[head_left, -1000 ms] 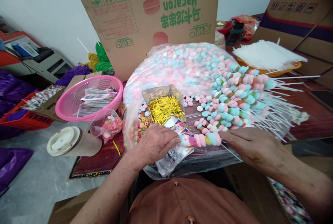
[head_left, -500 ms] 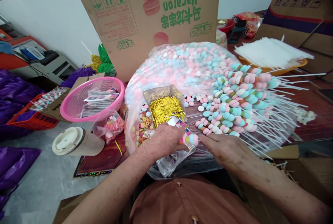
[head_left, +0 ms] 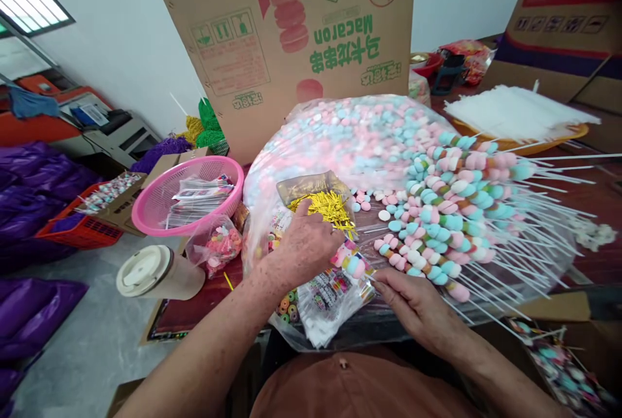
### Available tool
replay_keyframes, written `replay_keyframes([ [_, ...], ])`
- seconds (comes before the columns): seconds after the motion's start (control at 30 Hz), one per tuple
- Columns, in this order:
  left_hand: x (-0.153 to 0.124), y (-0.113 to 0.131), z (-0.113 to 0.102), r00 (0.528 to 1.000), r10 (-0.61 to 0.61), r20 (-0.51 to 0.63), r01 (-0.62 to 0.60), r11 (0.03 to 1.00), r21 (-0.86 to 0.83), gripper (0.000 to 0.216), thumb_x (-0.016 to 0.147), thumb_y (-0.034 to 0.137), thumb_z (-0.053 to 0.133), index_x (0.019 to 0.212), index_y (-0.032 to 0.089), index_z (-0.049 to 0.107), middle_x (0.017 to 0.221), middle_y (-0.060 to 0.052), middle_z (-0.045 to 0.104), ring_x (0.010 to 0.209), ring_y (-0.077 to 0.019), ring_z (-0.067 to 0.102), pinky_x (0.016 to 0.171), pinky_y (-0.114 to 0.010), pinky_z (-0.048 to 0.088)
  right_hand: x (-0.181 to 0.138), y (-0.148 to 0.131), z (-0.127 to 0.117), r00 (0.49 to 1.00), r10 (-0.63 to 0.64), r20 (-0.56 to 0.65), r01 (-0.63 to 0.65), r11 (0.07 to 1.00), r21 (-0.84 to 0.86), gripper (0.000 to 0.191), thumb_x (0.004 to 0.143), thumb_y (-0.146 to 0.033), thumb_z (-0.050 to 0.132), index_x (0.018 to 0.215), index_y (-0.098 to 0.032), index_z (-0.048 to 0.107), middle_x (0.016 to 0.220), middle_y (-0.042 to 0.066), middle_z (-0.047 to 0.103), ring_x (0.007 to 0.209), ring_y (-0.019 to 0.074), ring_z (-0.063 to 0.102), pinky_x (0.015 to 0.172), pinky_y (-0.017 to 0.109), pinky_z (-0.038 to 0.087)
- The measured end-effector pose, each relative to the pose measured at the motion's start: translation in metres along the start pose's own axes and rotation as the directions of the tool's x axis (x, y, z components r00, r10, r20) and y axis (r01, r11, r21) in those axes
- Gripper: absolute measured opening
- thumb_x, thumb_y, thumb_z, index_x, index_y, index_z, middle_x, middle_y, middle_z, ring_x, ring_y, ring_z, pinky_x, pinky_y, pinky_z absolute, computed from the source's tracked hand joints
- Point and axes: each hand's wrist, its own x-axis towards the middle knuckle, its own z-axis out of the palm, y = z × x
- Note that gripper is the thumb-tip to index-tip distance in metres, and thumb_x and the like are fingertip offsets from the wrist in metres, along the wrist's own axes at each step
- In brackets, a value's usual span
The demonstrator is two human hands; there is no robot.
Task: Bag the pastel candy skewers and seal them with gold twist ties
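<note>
My right hand (head_left: 420,304) is closed, pinching the near end of a candy skewer (head_left: 356,267) with pink, white and blue pieces. A clear printed bag seems to surround this skewer. It lies over a stack of printed plastic bags (head_left: 323,308). My left hand (head_left: 311,240) reaches over the near edge of an open pouch of gold twist ties (head_left: 328,207). Its index finger points into the ties and its fingers are apart; the thumb is hidden. Right of the hands, many finished candy skewers (head_left: 447,210) lie piled with white sticks pointing right.
A large clear bag of pastel candies (head_left: 340,139) stands behind, before a cardboard box (head_left: 286,81). At left are a pink basket (head_left: 140,210) of packets, a lidded cup (head_left: 160,272) and a small candy bag (head_left: 221,246). White sticks (head_left: 515,110) fill a tray at right.
My left hand has left the candy skewer and moved up to the gold twist ties. My right hand now pinches the skewer's end. The view has shifted slightly.
</note>
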Motion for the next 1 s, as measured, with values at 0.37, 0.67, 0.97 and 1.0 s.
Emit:
replay_keyframes([
  [0.37, -0.032, -0.007, 0.009, 0.66, -0.63, -0.41, 0.221, 0.684, -0.695, 0.062, 0.068, 0.052, 0.063, 0.12, 0.024, 0.044, 0.107, -0.008, 0.061, 0.103, -0.0247, 0.054, 0.094, -0.043, 0.034, 0.005, 0.008, 0.006, 0.986, 0.152, -0.066, -0.138, 0.973, 0.187, 0.025, 0.091, -0.031, 0.038, 0.086, -0.018, 0.058, 0.066, -0.001, 0.057, 0.059, 0.0116, 0.05, 0.053, 0.02, 0.041],
  [0.67, -0.013, 0.013, 0.015, 0.515, -0.699, 0.496, -0.377, -0.704, -0.601, 0.02, 0.071, 0.03, 0.067, 0.084, 0.018, 0.059, 0.048, 0.007, 0.051, 0.046, -0.0089, 0.053, 0.068, -0.03, 0.049, 0.002, -0.006, 0.032, 0.998, 0.023, -0.051, -0.02, 0.998, 0.064, 0.026, 0.09, -0.024, 0.037, 0.074, -0.017, 0.057, 0.058, -0.001, 0.056, 0.052, 0.0115, 0.051, 0.048, 0.021, 0.04],
  [0.97, -0.006, 0.016, 0.016, 0.42, -0.599, 0.682, -0.485, -0.783, -0.389, 0.034, 0.083, 0.046, 0.051, 0.069, 0.015, 0.057, 0.037, 0.007, 0.041, 0.036, -0.007, 0.043, 0.058, -0.025, 0.049, 0.001, -0.001, 0.034, 0.826, -0.513, -0.233, 0.326, 0.773, -0.544, 0.021, 0.08, -0.004, 0.044, 0.093, -0.011, 0.06, 0.057, 0.006, 0.062, 0.055, 0.0176, 0.057, 0.055, 0.029, 0.044],
  [1.0, -0.006, 0.018, 0.017, 0.439, -0.579, 0.687, -0.464, -0.801, -0.379, 0.036, 0.082, 0.048, 0.05, 0.07, 0.015, 0.057, 0.037, 0.007, 0.041, 0.037, -0.0076, 0.044, 0.058, -0.026, 0.049, 0.002, -0.001, 0.033, 0.831, -0.501, -0.243, 0.325, 0.791, -0.518, 0.02, 0.081, -0.005, 0.044, 0.094, -0.011, 0.059, 0.059, 0.006, 0.063, 0.056, 0.0178, 0.058, 0.055, 0.029, 0.045],
])
